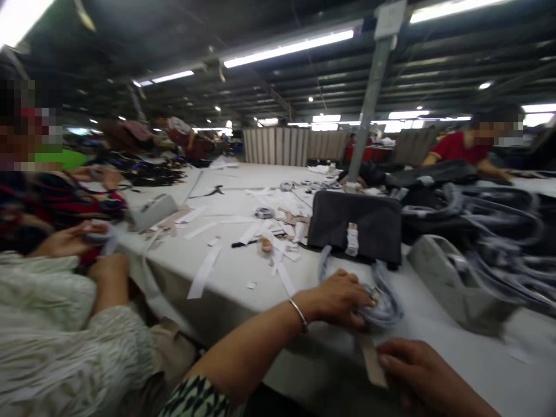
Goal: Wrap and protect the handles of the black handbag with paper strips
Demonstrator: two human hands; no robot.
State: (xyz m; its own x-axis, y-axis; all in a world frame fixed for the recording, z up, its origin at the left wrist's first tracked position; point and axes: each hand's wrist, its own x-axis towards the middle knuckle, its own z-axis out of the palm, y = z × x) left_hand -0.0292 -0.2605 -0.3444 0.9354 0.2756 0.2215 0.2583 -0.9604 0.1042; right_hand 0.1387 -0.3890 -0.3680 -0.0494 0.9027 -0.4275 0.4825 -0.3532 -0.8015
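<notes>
Left hand over wrapped strap near table front edge; finger closure hidden, cannot tell. Right hand apparently pinched on tan strip, blurred, beside same edge. Strip likely light, flexible: hold 1 end. Strap likely pliable, slippery: grasp loop.

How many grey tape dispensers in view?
2: right-hand dispenser beside the dark bag; left-hand dispenser by the table's left edge. More may be hidden in the clutter.
</notes>
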